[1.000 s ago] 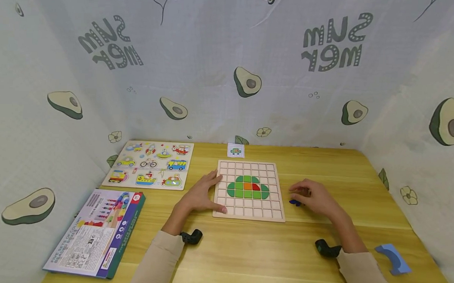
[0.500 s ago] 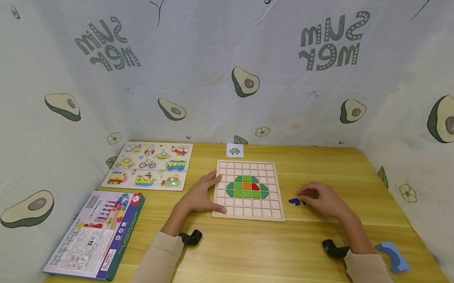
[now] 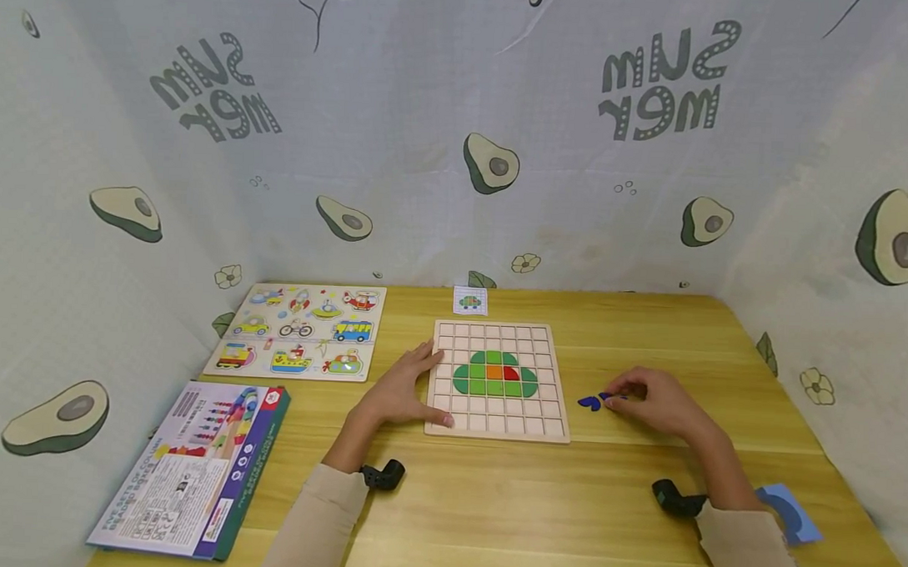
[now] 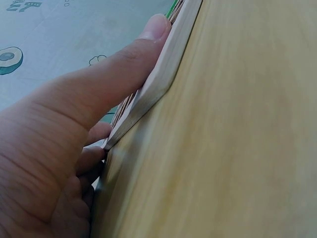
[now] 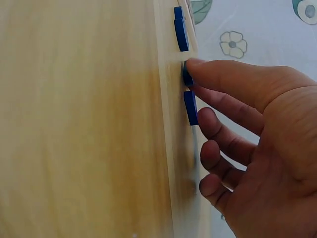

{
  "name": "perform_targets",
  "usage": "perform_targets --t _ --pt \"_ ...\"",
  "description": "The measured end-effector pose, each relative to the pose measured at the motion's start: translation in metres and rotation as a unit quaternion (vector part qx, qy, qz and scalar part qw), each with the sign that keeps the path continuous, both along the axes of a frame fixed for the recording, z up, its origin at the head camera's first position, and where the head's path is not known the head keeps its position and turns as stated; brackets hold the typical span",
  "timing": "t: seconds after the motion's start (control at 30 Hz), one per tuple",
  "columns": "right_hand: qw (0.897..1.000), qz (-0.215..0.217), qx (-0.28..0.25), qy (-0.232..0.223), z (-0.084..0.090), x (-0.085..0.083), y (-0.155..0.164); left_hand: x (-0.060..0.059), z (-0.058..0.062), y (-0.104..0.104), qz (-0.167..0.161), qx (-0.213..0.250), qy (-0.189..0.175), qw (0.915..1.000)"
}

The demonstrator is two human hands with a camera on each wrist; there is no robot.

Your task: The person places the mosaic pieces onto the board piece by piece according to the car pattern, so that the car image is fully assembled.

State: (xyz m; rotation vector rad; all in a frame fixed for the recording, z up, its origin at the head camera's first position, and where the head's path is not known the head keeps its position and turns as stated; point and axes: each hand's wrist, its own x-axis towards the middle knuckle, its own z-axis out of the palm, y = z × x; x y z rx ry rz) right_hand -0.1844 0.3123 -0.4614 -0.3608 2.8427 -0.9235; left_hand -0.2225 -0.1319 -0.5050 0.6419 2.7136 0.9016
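A wooden grid board [image 3: 551, 347] lies mid-table with a green dome of tiles [image 3: 494, 378] holding one orange and one red tile. My left hand [image 3: 403, 390] rests flat on the board's left edge, and the left wrist view shows its thumb [image 4: 104, 82] lying along the board's rim [image 4: 166, 69]. Right of the board lie small blue pieces [image 3: 589, 402]. My right hand [image 3: 648, 400] sits over them with fingers loosely bent. In the right wrist view a fingertip [image 5: 198, 67] touches one blue piece [image 5: 186, 78], with two other blue pieces [image 5: 181, 34] beside it.
A vehicle peg puzzle [image 3: 302, 330] lies at the back left and a printed box [image 3: 192, 466] at the front left. A small pattern card [image 3: 470, 301] sits behind the board. A blue curved block [image 3: 795, 516] lies near the front right edge. Avocado-print cloth walls the table.
My right hand slid rightward and a little toward me, uncovering a blue piece on the table. The left hand stayed on the board.
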Motion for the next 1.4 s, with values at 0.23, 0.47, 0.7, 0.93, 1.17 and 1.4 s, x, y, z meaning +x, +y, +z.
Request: perform_targets --t 0.23,0.47,0.7,0.93,1.17,1.4 --pt "1.000 -0.002 0.002 0.005 -0.002 0.000 0.000 -0.001 -0.001 0.000 -0.001 0.001 0.000 1.0000" --pt "1.000 -0.004 0.011 0.024 -0.006 0.000 0.000 -0.001 0.000 0.000 0.000 0.005 -0.002 1.0000" --pt "0.998 -0.021 0.017 0.053 -0.004 0.000 -0.010 0.000 0.002 0.000 0.000 0.005 -0.004 1.0000" --pt "0.998 -0.015 0.007 0.068 -0.006 -0.004 -0.028 -0.001 0.001 -0.001 -0.003 0.007 0.000 1.0000" --pt "0.997 0.003 -0.020 0.070 -0.007 -0.007 -0.054 -0.002 -0.001 -0.001 0.000 0.006 0.000 1.0000" --pt "0.998 0.008 -0.027 0.058 -0.004 -0.012 -0.083 -0.002 0.000 0.000 -0.006 0.007 0.001 1.0000"
